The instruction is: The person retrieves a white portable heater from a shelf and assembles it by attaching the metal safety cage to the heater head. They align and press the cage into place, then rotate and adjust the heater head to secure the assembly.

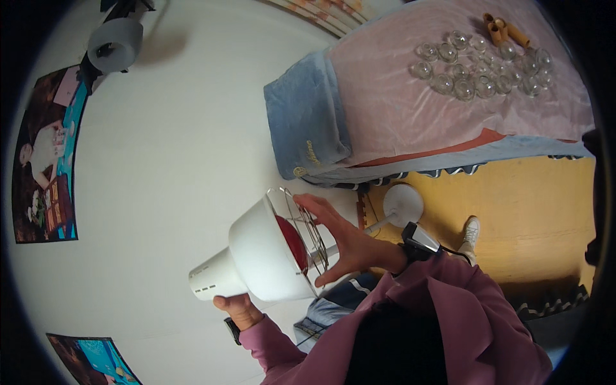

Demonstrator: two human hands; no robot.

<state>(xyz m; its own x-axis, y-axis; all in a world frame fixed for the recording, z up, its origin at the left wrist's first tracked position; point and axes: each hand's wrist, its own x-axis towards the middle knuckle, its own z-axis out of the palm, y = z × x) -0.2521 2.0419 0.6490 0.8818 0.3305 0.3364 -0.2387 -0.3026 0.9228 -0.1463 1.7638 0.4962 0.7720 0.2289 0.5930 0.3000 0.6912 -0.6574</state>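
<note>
A white heat lamp (260, 250) with a bell-shaped head and a red bulb (292, 244) is in front of me. A wire guard (314, 240) covers its mouth, which faces right. My right hand (346, 240) spans the guard, with thumb and fingertips gripping opposite sides of its wires. Under the narrow vented neck of the lamp, my left hand (240, 309) holds on; its thumb shows and most of its fingers are hidden behind the lamp. A pale pole (382, 223) runs from behind my right hand to a round white base (403, 204) on the floor.
A bed with a pink cover (385, 109) stands at the upper right, with a folded blue towel (305, 122) at its near-left end. Several glass cups (462, 70) and bamboo tubes (504, 31) lie on it. Another grey-white lamp (115, 45) hangs at the upper left, near a wall poster (51, 154).
</note>
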